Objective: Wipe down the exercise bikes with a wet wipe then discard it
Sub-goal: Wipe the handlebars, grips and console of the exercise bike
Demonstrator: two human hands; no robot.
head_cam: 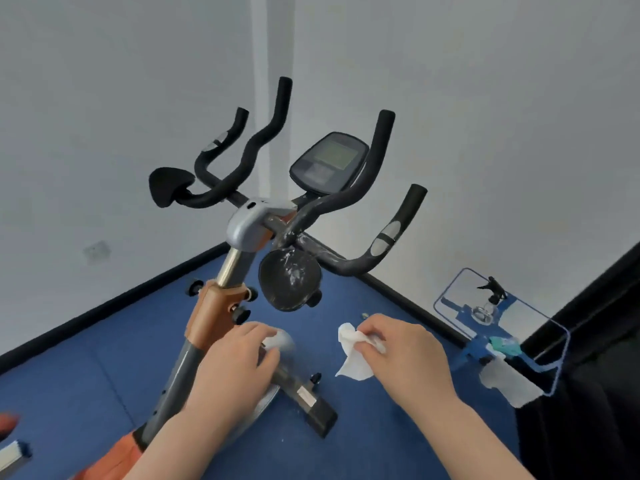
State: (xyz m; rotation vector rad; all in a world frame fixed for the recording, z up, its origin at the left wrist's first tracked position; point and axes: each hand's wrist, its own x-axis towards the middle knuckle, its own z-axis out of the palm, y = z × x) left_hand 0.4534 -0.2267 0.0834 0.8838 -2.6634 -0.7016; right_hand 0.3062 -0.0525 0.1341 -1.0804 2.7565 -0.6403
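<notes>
An exercise bike [242, 223] with black handlebars, a grey console [327, 162] and an orange and grey frame stands in the corner in front of me. Its right elbow pad [289, 280] and the bar beside it carry white smears. My right hand [405, 355] pinches a crumpled white wet wipe [353, 355] below the pad, apart from the bike. My left hand [235, 362] is closed on a second bit of white wipe [280, 339] near the frame's lower tube.
A blue wire rack [498, 327] at the right holds a clear spray bottle [490, 299], a teal pack and hanging white cloths. Blue floor mats meet white walls along a black skirting. The bike's front foot [308, 400] lies below my hands. A dark object fills the far right edge.
</notes>
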